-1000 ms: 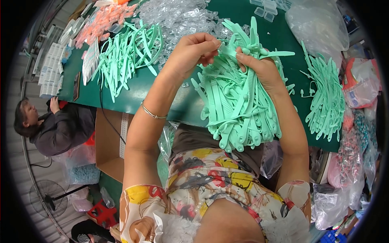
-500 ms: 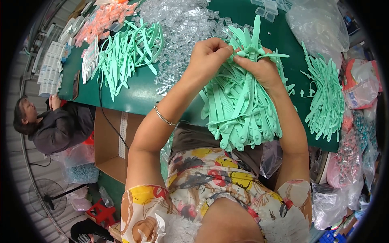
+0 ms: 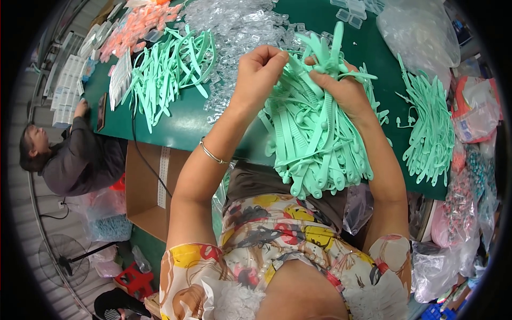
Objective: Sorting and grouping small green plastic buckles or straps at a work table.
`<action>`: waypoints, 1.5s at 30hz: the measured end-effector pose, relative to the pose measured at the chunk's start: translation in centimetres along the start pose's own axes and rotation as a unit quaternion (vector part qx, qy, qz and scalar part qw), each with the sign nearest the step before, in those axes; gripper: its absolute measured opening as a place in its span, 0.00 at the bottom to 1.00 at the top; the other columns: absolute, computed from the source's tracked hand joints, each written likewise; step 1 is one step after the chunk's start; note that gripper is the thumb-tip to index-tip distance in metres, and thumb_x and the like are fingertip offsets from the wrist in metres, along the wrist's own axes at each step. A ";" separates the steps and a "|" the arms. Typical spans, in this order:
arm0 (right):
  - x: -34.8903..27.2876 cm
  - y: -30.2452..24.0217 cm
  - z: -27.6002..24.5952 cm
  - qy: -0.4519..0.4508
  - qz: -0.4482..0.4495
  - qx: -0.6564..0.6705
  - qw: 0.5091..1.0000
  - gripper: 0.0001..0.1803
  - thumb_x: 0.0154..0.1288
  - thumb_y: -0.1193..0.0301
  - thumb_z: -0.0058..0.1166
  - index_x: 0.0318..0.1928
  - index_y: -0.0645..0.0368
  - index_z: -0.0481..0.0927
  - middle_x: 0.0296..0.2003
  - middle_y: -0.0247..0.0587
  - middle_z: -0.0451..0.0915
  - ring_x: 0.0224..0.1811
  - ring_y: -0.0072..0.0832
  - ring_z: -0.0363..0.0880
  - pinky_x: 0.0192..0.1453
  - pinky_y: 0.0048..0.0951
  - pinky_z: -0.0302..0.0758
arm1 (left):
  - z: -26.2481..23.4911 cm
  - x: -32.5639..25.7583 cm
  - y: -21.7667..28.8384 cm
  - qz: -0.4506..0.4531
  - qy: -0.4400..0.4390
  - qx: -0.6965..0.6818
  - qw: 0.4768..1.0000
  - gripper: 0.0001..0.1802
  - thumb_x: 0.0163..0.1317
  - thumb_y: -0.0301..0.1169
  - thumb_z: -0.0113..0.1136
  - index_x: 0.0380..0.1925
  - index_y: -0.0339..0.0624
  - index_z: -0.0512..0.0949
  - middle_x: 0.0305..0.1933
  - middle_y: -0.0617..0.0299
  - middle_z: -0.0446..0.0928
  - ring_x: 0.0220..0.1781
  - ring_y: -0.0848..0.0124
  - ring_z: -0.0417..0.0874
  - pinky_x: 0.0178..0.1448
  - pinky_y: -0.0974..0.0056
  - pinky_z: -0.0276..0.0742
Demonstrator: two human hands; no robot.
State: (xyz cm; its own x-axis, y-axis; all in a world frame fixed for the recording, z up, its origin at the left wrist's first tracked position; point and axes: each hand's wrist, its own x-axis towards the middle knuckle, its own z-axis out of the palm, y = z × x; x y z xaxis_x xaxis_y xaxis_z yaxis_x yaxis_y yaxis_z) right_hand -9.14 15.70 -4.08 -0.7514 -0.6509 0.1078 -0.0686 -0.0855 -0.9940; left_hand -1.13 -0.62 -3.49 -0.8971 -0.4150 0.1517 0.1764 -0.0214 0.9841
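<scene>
Fanning bodyward frm R grip (image 3: pixel 348 96), grn straps (image 3: pixel 320 144)

Wide downward view from head height

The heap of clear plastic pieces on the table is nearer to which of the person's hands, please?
Left. The left hand is at the right side of the heap, overlapping it in view; the right hand is farther right, gripping the mint-green straps.

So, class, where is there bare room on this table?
Bare table shows between its near edge and the left green straps; also beyond the held bundle, between clear pieces and clear boxes. The far left corner, with orange pieces, is crowded.
</scene>
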 end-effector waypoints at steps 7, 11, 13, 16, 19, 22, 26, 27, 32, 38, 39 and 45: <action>0.3 -0.1 -0.5 -0.022 0.043 0.026 0.999 0.14 0.61 0.63 0.55 0.38 0.63 0.80 0.26 0.30 0.76 0.37 0.21 0.75 0.45 0.23 0.68 | -2.6 1.5 -1.0 -0.053 -0.010 0.147 0.988 0.08 0.58 0.32 0.57 0.27 0.37 0.75 0.21 0.70 0.70 0.21 0.84 0.64 0.25 0.77 0.57; 0.3 -0.5 0.0 0.018 0.066 0.037 0.997 0.14 0.62 0.62 0.53 0.31 0.62 0.78 0.23 0.29 0.72 0.39 0.23 0.75 0.49 0.27 0.66 | -3.8 1.2 -1.1 0.016 0.005 0.205 0.979 0.07 0.58 0.31 0.57 0.30 0.37 0.76 0.24 0.70 0.72 0.25 0.83 0.68 0.29 0.76 0.64; 0.5 -0.2 -0.2 -0.022 0.030 0.027 0.999 0.15 0.62 0.62 0.54 0.26 0.61 0.76 0.22 0.31 0.73 0.40 0.25 0.75 0.50 0.29 0.65 | -4.5 0.6 -0.8 0.045 0.005 0.222 0.974 0.07 0.58 0.30 0.57 0.31 0.36 0.76 0.25 0.70 0.73 0.27 0.83 0.69 0.30 0.75 0.66; 0.5 0.2 -0.7 -0.028 0.004 -0.009 1.000 0.16 0.65 0.62 0.50 0.38 0.66 0.77 0.23 0.30 0.72 0.25 0.16 0.66 0.33 0.19 0.64 | -5.9 -0.9 0.3 0.060 -0.021 0.285 0.957 0.06 0.55 0.27 0.59 0.31 0.36 0.76 0.26 0.69 0.73 0.28 0.82 0.70 0.32 0.75 0.67; 0.2 -0.4 0.1 0.007 0.042 0.021 0.999 0.16 0.62 0.66 0.54 0.43 0.66 0.76 0.26 0.32 0.74 0.27 0.16 0.67 0.35 0.20 0.65 | -7.9 -2.5 0.9 0.026 -0.145 0.457 0.877 0.08 0.48 0.26 0.62 0.30 0.37 0.78 0.27 0.62 0.75 0.28 0.72 0.75 0.35 0.69 0.70; 0.0 -0.6 0.5 0.042 0.034 0.037 0.998 0.18 0.60 0.68 0.56 0.47 0.67 0.75 0.27 0.32 0.74 0.28 0.16 0.68 0.36 0.19 0.65 | -8.3 -4.0 1.2 0.034 -0.171 0.561 0.809 0.09 0.44 0.32 0.63 0.26 0.41 0.79 0.29 0.58 0.77 0.34 0.58 0.78 0.38 0.59 0.73; 0.1 -0.2 0.4 0.049 0.017 0.038 0.998 0.17 0.59 0.68 0.56 0.45 0.67 0.76 0.26 0.31 0.74 0.29 0.16 0.68 0.36 0.19 0.64 | -8.2 -4.7 0.1 0.069 -0.172 0.628 0.756 0.08 0.44 0.31 0.63 0.25 0.41 0.78 0.29 0.56 0.75 0.37 0.55 0.76 0.39 0.56 0.72; 0.1 -0.2 0.2 0.049 0.017 0.037 0.998 0.17 0.59 0.68 0.56 0.45 0.67 0.76 0.26 0.31 0.74 0.29 0.16 0.68 0.36 0.19 0.64 | -8.1 -4.7 0.1 0.069 -0.172 0.628 0.756 0.08 0.44 0.31 0.63 0.25 0.41 0.78 0.29 0.56 0.75 0.37 0.55 0.76 0.39 0.56 0.72; 0.0 -0.4 -0.1 0.040 0.043 -0.011 0.998 0.13 0.58 0.67 0.57 0.38 0.65 0.78 0.22 0.29 0.72 0.26 0.16 0.66 0.34 0.20 0.63 | -7.1 -3.4 1.0 -0.050 -0.105 0.271 0.955 0.06 0.55 0.28 0.60 0.32 0.38 0.77 0.24 0.70 0.71 0.29 0.74 0.73 0.36 0.69 0.70; -0.7 -1.5 0.7 0.040 0.058 0.050 0.996 0.12 0.52 0.67 0.64 0.33 0.62 0.79 0.25 0.29 0.75 0.27 0.16 0.70 0.34 0.20 0.66 | -3.7 -0.7 1.9 -0.097 -0.078 -0.008 0.992 0.10 0.60 0.28 0.57 0.38 0.32 0.74 0.27 0.70 0.71 0.25 0.82 0.64 0.30 0.77 0.59; -0.8 -1.6 0.7 0.042 0.057 0.049 0.996 0.12 0.52 0.67 0.64 0.33 0.62 0.79 0.25 0.29 0.75 0.27 0.16 0.70 0.34 0.20 0.66 | -3.3 -0.3 1.8 -0.107 -0.084 -0.047 0.990 0.10 0.60 0.29 0.57 0.38 0.33 0.74 0.27 0.69 0.71 0.25 0.82 0.65 0.30 0.77 0.60; -0.4 -1.3 0.2 0.006 0.061 0.047 0.997 0.12 0.50 0.69 0.64 0.33 0.62 0.79 0.27 0.31 0.77 0.28 0.17 0.72 0.35 0.20 0.68 | -2.9 0.3 1.6 -0.125 -0.107 -0.111 0.980 0.10 0.60 0.30 0.57 0.37 0.35 0.75 0.29 0.69 0.73 0.26 0.81 0.68 0.29 0.77 0.62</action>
State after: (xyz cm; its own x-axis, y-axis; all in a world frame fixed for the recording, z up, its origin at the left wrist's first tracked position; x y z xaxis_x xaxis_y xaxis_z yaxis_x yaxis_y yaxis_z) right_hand -8.58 15.91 -2.85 -0.7585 -0.6515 -0.0146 0.0857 -0.0775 -0.9933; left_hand 0.08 -3.38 -2.11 -0.9839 -0.1708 -0.0530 0.0019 -0.3063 0.9519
